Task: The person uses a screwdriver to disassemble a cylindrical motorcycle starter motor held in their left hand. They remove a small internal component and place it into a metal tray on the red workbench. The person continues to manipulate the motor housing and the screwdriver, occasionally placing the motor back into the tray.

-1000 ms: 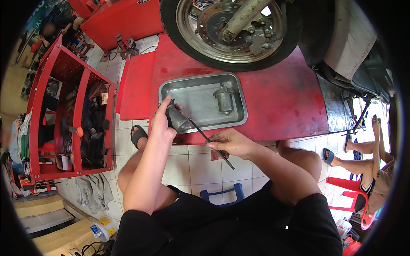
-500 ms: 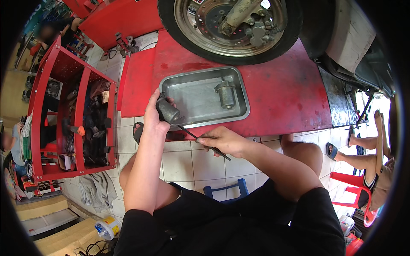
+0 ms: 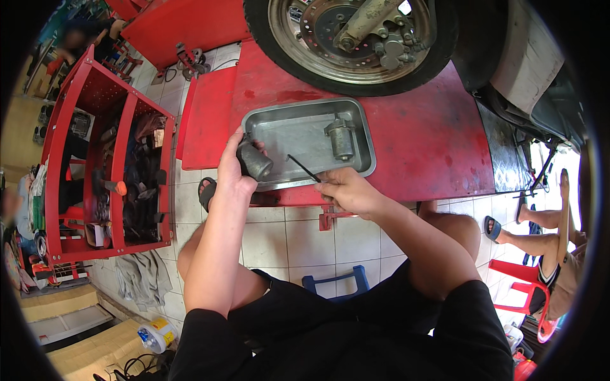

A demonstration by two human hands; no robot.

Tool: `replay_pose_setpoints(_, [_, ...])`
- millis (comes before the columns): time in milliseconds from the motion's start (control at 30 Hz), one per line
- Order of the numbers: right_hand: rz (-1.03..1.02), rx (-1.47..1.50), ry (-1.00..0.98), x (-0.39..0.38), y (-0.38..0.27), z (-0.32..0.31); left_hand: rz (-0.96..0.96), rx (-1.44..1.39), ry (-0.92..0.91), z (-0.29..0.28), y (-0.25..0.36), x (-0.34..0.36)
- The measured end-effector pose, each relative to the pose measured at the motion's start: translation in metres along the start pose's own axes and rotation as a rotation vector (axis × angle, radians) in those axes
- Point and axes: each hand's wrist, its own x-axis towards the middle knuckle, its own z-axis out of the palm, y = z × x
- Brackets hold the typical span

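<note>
My left hand (image 3: 234, 164) is closed around a dark grey metal cylinder (image 3: 256, 164) that looks like a small starter motor, tilted over the near left corner of a shallow steel tray (image 3: 248, 124). Between the fingers of my right hand (image 3: 348, 191) is a thin black rod tool (image 3: 305, 168) with a small bent tip. That tip hangs over the tray, apart from the cylinder. A second, similar metal cylinder (image 3: 342, 143), with a flanged top, lies inside the tray at the right. The tray rests on a red platform (image 3: 419, 140).
A motorcycle wheel (image 3: 305, 76) with a brake disc stands just behind the tray. At the left is a red shelf rack (image 3: 117, 159) full of tools and parts. A blue stool (image 3: 337, 286) is below me; another person's legs (image 3: 530, 235) and a red chair (image 3: 518, 279) are at the right.
My right hand has moved right and away from me, taking the rod's tip from beside the held cylinder to over the tray. My left hand keeps its hold. The view has shifted slightly.
</note>
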Motion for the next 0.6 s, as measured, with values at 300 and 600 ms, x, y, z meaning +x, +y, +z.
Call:
replay_pose_setpoints(300, [0.014,-0.154,0.155,0.001,-0.01,-0.012,-0.01,0.004,-0.011,-0.002,0.0,0.001])
replay_pose_setpoints(600, [0.115,0.179,-0.266,0.005,-0.006,-0.014,-0.023,-0.002,-0.017,0.0,0.001,0.0])
